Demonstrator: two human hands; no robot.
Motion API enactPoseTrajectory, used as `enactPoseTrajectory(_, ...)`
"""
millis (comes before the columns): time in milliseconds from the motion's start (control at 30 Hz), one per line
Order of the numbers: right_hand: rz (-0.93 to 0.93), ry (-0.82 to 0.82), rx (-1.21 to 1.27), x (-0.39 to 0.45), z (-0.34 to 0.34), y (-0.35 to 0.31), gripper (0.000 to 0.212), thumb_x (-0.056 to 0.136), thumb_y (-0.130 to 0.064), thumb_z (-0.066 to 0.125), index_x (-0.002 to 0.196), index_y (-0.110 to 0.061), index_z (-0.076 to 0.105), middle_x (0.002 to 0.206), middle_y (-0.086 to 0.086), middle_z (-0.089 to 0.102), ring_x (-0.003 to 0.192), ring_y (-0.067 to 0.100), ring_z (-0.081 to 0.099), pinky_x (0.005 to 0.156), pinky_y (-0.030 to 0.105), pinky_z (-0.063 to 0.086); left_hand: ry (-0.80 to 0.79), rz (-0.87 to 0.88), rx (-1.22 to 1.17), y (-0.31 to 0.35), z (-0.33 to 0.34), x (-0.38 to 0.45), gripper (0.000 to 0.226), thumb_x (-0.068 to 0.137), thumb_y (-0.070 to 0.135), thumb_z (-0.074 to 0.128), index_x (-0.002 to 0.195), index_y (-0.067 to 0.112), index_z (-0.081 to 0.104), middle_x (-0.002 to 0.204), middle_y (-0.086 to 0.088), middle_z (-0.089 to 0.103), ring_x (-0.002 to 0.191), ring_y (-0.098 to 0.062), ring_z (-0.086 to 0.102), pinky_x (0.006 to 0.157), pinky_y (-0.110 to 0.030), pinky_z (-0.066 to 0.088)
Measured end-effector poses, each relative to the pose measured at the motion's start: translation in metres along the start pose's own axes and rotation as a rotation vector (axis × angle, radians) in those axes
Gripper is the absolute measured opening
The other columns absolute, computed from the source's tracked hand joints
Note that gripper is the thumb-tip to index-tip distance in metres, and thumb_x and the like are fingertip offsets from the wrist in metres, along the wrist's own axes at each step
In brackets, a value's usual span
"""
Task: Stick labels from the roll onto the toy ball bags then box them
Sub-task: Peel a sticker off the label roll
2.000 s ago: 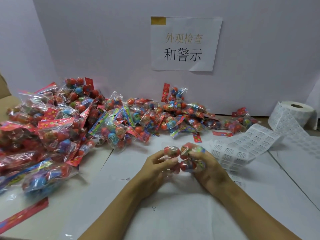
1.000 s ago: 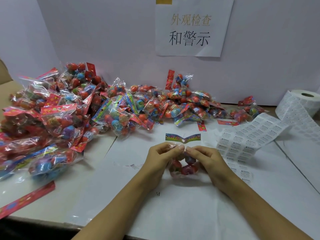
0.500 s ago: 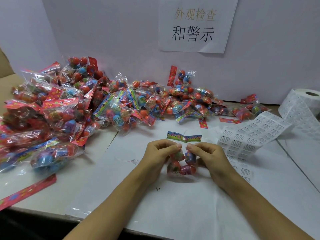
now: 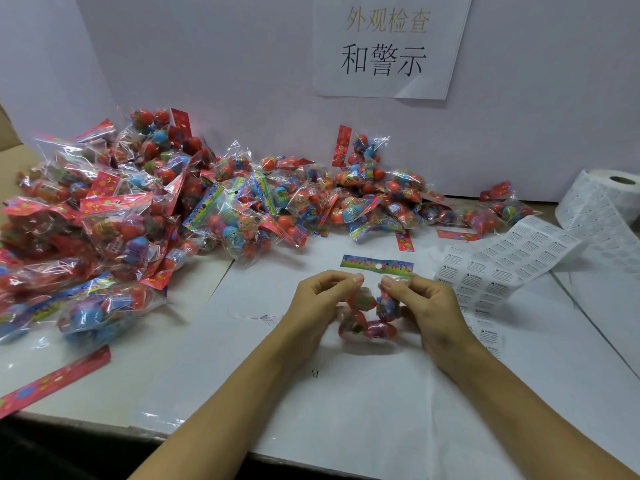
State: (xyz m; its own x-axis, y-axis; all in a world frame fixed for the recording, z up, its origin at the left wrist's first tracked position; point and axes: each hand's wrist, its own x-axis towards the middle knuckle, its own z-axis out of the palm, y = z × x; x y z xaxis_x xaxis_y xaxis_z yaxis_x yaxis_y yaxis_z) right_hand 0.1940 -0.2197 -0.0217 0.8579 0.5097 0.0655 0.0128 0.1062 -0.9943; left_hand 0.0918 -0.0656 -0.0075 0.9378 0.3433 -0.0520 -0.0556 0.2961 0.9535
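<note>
Dozens of toy ball bags [image 4: 145, 216] are lying heaped along the far left of the counter [image 4: 346, 410], the pile thinning as it is running rightward beneath a paper sign [image 4: 388, 46] that is hanging on the white wall. A loose red header strip [image 4: 52, 379] is lying at the near left edge. Toward the middle, the left hand [image 4: 318, 303] is pinching the clear top of one bag [image 4: 367, 317] between thumb and curled fingers, and the right hand [image 4: 426, 306] is pinching the same bag from the other side; the bag is resting on the white paper sheet between them, its coloured header card [image 4: 377, 265] standing just beyond the fingertips. Further right, a strip of warning labels [image 4: 502, 265] is trailing across the counter from the label roll [image 4: 609, 199], which is sitting at the far right edge.
</note>
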Motion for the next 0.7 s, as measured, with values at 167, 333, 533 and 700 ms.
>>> enactPoseTrajectory(167, -0.045, 0.049, 0.035, 0.000, 0.000, -0.003, 0.029, 0.074, -0.036, 0.078, 0.069, -0.007, 0.075, 0.065, 0.008, 0.065, 0.062, 0.019, 0.063, 0.065, 0.029, 0.056, -0.098, 0.090, 0.154, -0.005, -0.004, 0.000, 0.019, 0.081, 0.027, 0.079, 0.099, 0.021, 0.077, 0.105, -0.009, 0.079, 0.102, -0.027, 0.074, 0.079, -0.034, 0.061)
enactPoseTrajectory(333, -0.106, 0.292, -0.106, -0.001, 0.000, -0.006, 0.029, 0.075, -0.031, 0.085, 0.088, -0.013, 0.067, 0.085, 0.004, 0.067, 0.076, 0.017, 0.061, 0.074, 0.035, 0.053, 0.128, 0.293, 0.307, -0.013, 0.000, 0.003, 0.027, 0.073, 0.025, 0.082, 0.098, 0.023, 0.074, 0.099, 0.000, 0.077, 0.091, -0.025, 0.072, 0.079, -0.033, 0.061)
enactPoseTrajectory(533, -0.168, -0.111, -0.218, -0.014, 0.008, -0.005, 0.046, 0.064, -0.039, 0.086, 0.103, -0.021, 0.071, 0.098, -0.004, 0.074, 0.093, 0.010, 0.070, 0.075, 0.026, 0.057, 0.103, 0.361, 0.299, -0.011, -0.005, 0.003, 0.030, 0.079, 0.026, 0.077, 0.107, 0.017, 0.072, 0.102, -0.003, 0.076, 0.098, -0.019, 0.071, 0.080, -0.030, 0.060)
enactPoseTrajectory(700, -0.195, -0.069, -0.181, -0.010, 0.005, -0.001, 0.033, 0.077, -0.010, 0.086, 0.105, -0.017, 0.070, 0.099, -0.002, 0.077, 0.095, 0.013, 0.073, 0.074, 0.021, 0.056, -0.008, 0.392, 0.289, -0.011, 0.000, 0.000, 0.038, 0.075, 0.018, 0.056, 0.107, 0.019, 0.077, 0.091, 0.013, 0.070, 0.083, -0.009, 0.062, 0.071, -0.024, 0.050)
